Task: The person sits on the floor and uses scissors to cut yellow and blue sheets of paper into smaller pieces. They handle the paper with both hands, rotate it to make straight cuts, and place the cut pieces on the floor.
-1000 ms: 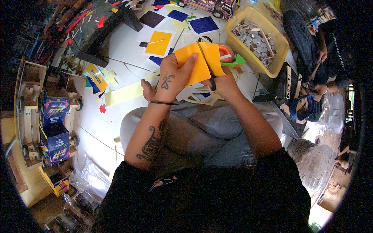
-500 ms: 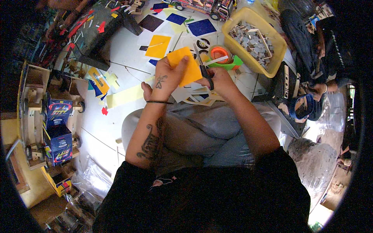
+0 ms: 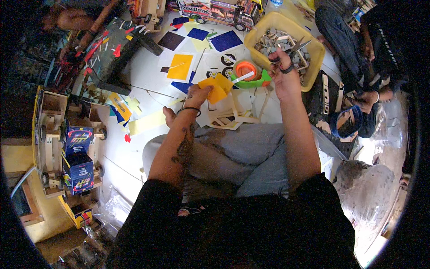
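Note:
My left hand (image 3: 198,95) pinches a bent yellow-orange sheet (image 3: 218,88) above the floor, just left of an orange tape roll (image 3: 245,69) in a green holder (image 3: 256,82). Raised over the near side of a yellow tub, my right hand (image 3: 286,83) has a pair of scissors (image 3: 299,46) hooked on its fingers. The blades are parted and point up and to the right, away from the sheet. Below my hands, thin wooden frames (image 3: 239,119) and white sheets lie in front of my knees.
The yellow tub (image 3: 315,74) holds many small grey and wooden pieces. Blue sheets (image 3: 226,41) and an orange square (image 3: 180,67) lie on white tiles. Wooden toy trucks (image 3: 77,139) stand at left, a printed one (image 3: 215,11) at the top. Co-workers sit upper left and right.
My right hand has swung up and right with the scissors, away from the sheet. My left hand has lowered slightly, and the sheet is now bent.

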`<move>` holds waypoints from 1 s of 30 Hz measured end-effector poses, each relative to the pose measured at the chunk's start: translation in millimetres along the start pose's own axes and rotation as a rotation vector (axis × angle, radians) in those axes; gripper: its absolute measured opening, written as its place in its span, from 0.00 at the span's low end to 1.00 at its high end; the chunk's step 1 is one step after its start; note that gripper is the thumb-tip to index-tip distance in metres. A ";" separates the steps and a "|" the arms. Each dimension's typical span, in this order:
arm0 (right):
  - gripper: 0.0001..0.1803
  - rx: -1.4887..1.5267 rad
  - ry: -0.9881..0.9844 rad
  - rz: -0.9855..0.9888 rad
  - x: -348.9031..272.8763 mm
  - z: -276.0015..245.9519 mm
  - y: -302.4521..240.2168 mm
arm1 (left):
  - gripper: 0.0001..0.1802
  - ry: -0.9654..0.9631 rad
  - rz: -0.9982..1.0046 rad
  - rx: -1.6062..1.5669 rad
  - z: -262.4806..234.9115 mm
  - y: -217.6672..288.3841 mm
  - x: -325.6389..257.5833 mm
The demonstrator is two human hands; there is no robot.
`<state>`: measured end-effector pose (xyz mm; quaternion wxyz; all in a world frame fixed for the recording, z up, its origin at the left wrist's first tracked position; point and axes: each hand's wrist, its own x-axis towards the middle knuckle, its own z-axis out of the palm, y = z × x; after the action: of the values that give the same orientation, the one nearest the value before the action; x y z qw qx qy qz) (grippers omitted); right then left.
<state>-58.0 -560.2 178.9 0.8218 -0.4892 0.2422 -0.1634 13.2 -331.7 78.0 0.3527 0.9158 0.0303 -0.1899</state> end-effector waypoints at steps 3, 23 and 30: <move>0.15 0.032 -0.025 0.009 0.9 2.6 -0.5 | 0.16 -0.137 -0.269 -0.718 33.9 -12.3 28.1; 0.16 -0.006 -0.040 0.067 13.2 6.9 5.1 | 0.38 -0.050 0.350 0.761 46.2 21.4 49.4; 0.16 -0.028 -0.049 0.077 14.9 3.3 9.3 | 0.30 -0.081 0.422 0.653 59.7 11.8 66.8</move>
<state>-43.5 -560.9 168.5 0.8261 -0.4949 0.2430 -0.1162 57.8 -385.1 20.3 0.0751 0.9576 -0.2347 -0.1490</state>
